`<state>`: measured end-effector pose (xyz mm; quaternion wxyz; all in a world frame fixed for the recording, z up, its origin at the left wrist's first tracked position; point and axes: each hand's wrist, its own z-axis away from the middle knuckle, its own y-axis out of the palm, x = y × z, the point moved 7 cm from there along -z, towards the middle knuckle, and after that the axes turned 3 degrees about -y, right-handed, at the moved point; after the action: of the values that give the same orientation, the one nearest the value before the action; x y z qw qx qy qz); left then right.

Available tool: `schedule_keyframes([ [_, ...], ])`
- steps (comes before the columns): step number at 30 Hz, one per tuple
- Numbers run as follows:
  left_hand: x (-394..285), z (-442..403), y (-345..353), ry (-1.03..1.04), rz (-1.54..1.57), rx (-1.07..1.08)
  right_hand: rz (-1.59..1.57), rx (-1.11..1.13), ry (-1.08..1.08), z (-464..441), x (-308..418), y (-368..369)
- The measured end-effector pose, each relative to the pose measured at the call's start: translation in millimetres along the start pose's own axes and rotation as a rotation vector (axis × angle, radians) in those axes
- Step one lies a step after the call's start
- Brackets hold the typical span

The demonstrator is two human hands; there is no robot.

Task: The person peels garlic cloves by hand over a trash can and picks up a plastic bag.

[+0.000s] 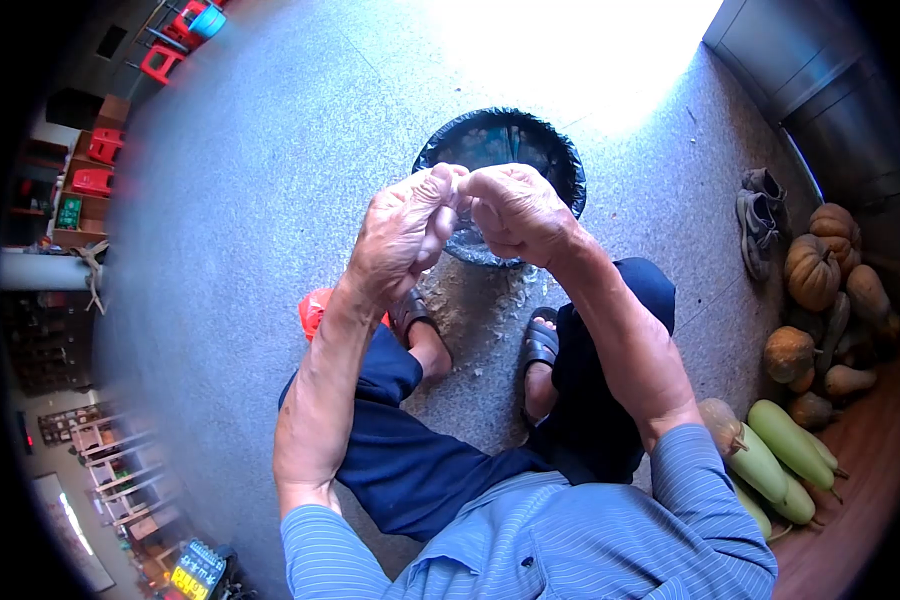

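Observation:
My left hand (407,232) and my right hand (518,212) meet at the fingertips over the near part of a round bin (582,180) lined with a black plastic bag. The fingers of both hands are curled and pinched together. Between the fingertips is something small and pale, too small to make out. Inside the bin, dark and bluish contents show beyond my hands. Pale scraps (475,318) lie scattered on the floor between my feet, just below the bin.
A red plastic bag (315,311) lies beside my left foot. On the right are shoes (757,228), pumpkins (812,272) and long green gourds (790,442). Red stools (158,64) stand at the upper left, with shelves (88,190) along the left side.

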<state>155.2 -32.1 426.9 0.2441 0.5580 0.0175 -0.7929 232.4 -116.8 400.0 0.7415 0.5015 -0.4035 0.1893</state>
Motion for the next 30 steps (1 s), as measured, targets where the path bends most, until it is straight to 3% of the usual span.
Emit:
schedule_keyframes([
  [6,-0.2,-1.0,2.2,-0.003,0.038,0.009,-0.132,0.057,0.042,1.9,-1.2,-3.1],
  [21,4.4,-1.3,-1.6,0.031,-0.117,-0.096,0.175,-0.036,0.064,1.4,0.9,-8.4],
  [30,1.0,-2.8,1.9,0.039,-0.069,-0.087,-0.011,-0.019,0.035,0.8,0.2,-6.9],
])
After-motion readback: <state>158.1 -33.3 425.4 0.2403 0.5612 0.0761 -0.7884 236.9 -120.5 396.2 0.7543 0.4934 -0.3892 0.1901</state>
